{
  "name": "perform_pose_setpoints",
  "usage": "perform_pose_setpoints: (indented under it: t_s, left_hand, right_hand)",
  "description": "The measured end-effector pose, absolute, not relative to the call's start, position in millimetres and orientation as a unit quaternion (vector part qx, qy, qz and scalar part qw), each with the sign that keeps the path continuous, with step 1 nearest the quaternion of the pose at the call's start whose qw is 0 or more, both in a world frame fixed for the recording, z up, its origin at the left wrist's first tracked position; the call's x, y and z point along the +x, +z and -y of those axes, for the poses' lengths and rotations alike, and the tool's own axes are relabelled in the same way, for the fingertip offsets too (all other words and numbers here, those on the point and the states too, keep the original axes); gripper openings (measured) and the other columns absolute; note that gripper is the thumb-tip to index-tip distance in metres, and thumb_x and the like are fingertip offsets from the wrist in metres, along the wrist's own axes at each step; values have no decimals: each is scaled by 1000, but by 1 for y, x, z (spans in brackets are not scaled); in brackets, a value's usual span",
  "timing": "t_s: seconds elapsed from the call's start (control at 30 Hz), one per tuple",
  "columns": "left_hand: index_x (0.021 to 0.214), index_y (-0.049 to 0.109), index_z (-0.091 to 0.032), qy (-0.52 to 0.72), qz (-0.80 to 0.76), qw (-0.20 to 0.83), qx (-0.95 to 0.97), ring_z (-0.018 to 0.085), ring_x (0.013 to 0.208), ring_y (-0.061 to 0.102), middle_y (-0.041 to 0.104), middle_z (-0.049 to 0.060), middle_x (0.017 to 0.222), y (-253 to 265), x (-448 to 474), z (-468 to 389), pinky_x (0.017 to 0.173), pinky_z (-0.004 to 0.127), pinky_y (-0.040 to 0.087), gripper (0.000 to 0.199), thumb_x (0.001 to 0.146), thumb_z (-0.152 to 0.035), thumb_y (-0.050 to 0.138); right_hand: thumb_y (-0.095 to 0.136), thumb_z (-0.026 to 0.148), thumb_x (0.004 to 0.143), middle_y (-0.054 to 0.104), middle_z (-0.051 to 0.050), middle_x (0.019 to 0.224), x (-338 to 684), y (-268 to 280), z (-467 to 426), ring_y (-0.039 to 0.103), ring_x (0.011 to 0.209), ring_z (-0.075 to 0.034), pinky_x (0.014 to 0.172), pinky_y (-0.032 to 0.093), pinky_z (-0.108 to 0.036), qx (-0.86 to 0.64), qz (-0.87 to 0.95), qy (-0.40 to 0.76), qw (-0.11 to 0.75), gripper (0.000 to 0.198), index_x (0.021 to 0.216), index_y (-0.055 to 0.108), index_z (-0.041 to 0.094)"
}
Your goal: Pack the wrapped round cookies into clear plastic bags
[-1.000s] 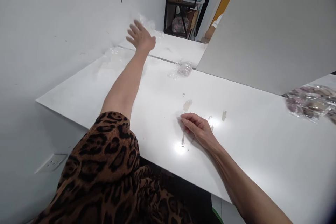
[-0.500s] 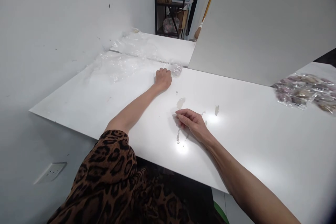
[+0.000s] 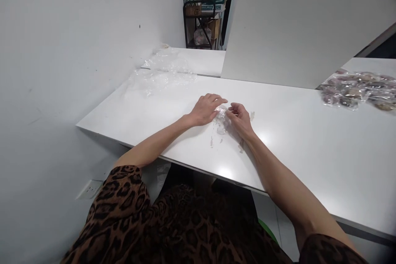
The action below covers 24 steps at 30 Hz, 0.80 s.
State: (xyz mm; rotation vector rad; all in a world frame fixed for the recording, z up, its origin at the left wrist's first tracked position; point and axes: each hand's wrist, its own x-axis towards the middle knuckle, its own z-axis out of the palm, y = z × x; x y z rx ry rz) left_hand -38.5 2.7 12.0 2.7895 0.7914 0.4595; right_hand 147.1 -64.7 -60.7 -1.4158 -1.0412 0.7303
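A small crumpled clear plastic bag [image 3: 221,120] rests on the white table [image 3: 148,121] between my two hands. My left hand [image 3: 204,110] reaches in from the left, its fingers and thumb closed on the bag's upper left part. From the right, my right hand [image 3: 241,119] curls its fingers against the bag's upper right edge, with the thumb touching it. Whether the bag holds anything is too blurred to make out. Grey wet-looking marks [image 3: 241,145] lie on the table close to the bag.
Loose clear plastic bags [image 3: 161,76] spread over the table's back left. Several dark and pinkish wrapped items [image 3: 352,90] lie at the far right. A grey panel [image 3: 287,24] stands behind the table. A black shelf rack [image 3: 199,16] holds boxes, and a wall [image 3: 46,70] borders the left.
My left hand has come back from the table's rear edge, and the small plastic bundle there is now between my hands. My right hand has moved slightly up and right to meet it.
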Motion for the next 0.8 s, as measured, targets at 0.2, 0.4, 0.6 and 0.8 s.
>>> perform_pose_setpoints:
  t_s: [0.2,0.4,0.6,0.8]
  left_hand:
    - [156,45,-22,-48,-261,86,960,33,144,45,50,15,156,17,-15,-24,118,49,34,68,90,-31,62]
    - [129,69,-18,73,-397,160,901,35,123,57,65,16,128,12,-13,-22,108,48,39,57,82,-50,72]
    - [94,71,-18,325,-411,575,628,16,82,63,69,3,89,9,-14,-15,81,30,47,40,74,-51,84]
    - [98,66,-17,326,-333,816,341,16,70,67,69,3,78,5,-12,0,80,32,56,25,98,-40,59]
  right_hand:
    - [81,47,63,63,-3,104,158,-62,57,60,90,-18,80,53,-35,-558,379,368,641,56,110,60,25]
    - [87,64,59,67,-3,107,157,-51,57,66,99,-19,78,56,-31,-534,331,428,650,69,112,60,28]
    - [96,52,55,72,-2,101,147,-37,66,68,86,-17,70,57,-29,-447,363,510,639,65,107,67,26]
    - [92,36,52,68,2,76,163,-28,65,60,64,-11,58,52,-24,-429,284,476,713,41,81,68,21]
